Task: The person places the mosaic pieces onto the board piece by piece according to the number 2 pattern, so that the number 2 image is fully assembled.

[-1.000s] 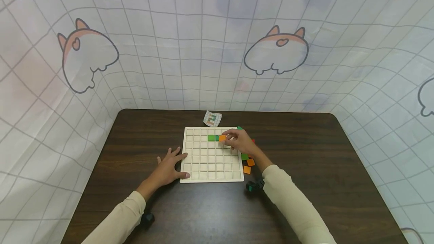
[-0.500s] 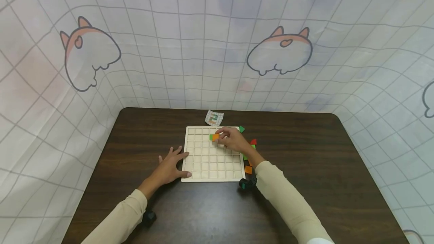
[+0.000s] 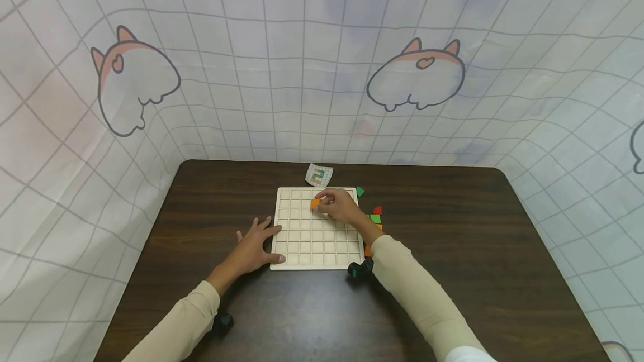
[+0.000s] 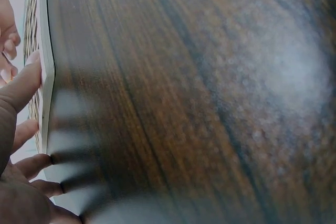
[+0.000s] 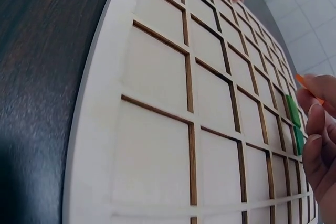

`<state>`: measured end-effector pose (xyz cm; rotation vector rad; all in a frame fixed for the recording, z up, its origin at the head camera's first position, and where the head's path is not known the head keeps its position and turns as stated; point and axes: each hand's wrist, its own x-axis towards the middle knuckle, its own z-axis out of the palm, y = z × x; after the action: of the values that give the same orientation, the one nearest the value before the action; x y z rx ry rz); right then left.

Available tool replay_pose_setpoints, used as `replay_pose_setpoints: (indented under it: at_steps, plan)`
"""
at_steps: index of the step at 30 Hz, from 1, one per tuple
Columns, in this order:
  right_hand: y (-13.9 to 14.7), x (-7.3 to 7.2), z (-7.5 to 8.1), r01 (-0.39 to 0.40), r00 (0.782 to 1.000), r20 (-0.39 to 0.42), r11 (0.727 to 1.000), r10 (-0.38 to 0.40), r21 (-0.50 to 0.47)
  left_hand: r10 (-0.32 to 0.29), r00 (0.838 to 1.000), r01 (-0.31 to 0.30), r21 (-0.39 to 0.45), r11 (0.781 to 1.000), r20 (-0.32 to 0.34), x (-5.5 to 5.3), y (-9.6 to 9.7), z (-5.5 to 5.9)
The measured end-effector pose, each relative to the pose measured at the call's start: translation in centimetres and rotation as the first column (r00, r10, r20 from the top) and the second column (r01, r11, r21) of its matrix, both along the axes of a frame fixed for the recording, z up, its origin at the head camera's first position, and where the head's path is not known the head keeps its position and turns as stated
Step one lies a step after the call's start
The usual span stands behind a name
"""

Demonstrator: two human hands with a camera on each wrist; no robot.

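A pale wooden grid board lies on the dark table. My right hand pinches a thin orange square tile between thumb and fingers over the board's upper rows. In the right wrist view, the orange tile is tilted and raised above a light green tile. Beside that one, a darker green tile also sits in the grid. At the board's left edge rests my left hand, fingers spread. The left wrist view shows its thumb touching the rim.
Behind the board lies a small paper card with a printed coloured pattern. Loose pieces lie along the right side: a green triangle, a red piece, a green tile and an orange tile. A patterned cloth surrounds the table.
My right hand has moved left across the upper rows with the orange tile, which now covers the green tiles in the head view. The left hand stays at the board's edge.
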<state>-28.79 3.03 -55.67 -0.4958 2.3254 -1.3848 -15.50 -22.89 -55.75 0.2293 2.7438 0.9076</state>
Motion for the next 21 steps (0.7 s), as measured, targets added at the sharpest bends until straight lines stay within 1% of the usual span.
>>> replay_pose_setpoints:
  at_steps: [6, 12, 18, 21]
  plan:
    - [-0.8, -0.1, -0.2, 0.002, 1.000, -0.029, 1.000, -0.002, 0.024, 0.003, 1.000, -0.003, 0.009, 1.000, 0.001, 0.0, 0.0, -0.2]
    - [-1.6, -0.5, -0.6, 0.016, 0.999, -0.045, 0.999, -0.014, 0.036, 0.006, 1.000, -0.007, 0.011, 1.000, 0.002, 0.0, 0.1, -0.1]
    - [-2.1, -0.4, -0.7, 0.033, 0.997, -0.075, 0.995, -0.027, 0.089, 0.006, 1.000, -0.006, 0.003, 1.000, -0.001, 0.1, 0.1, -0.1]
    - [-2.3, -0.3, -0.5, 0.037, 0.994, -0.104, 0.991, -0.023, 0.126, 0.006, 1.000, -0.006, 0.001, 1.000, -0.005, 0.1, 0.1, -0.1]
